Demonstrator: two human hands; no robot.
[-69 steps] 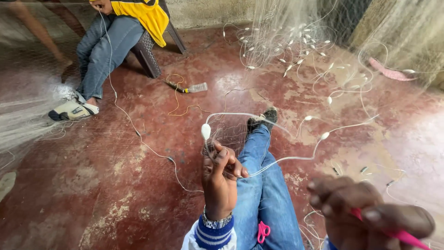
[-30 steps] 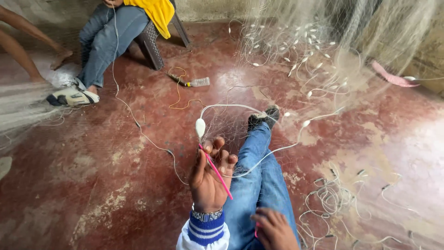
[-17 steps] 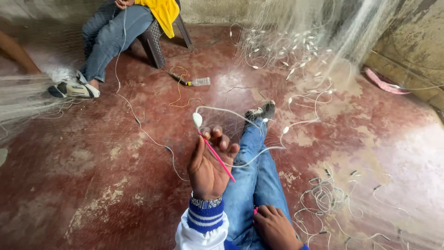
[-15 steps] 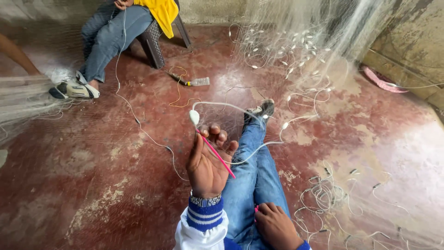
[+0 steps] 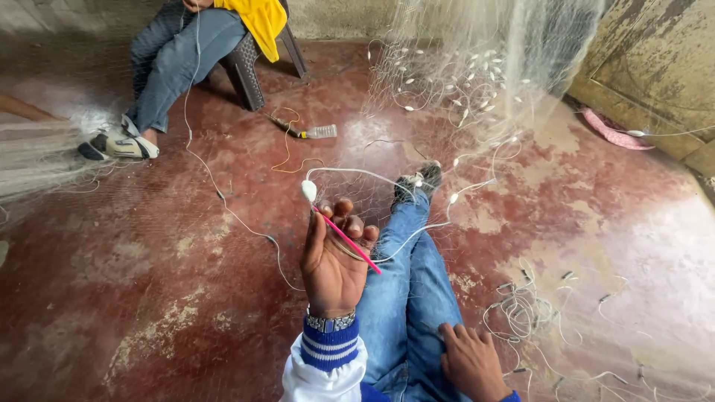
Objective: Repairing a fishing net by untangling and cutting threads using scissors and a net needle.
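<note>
A pink netting needle is gripped in the raised left hand, fingers curled around it together with a white cord bearing a white float. The right hand is rested, released, on the jeans-clad leg. Fishing net is spread across the red floor, towards its far edge. A seated person is seen at the far left corner.

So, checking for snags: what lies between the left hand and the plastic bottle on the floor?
In the head view, white cord with a float, fine netting, then bare red floor.
</note>
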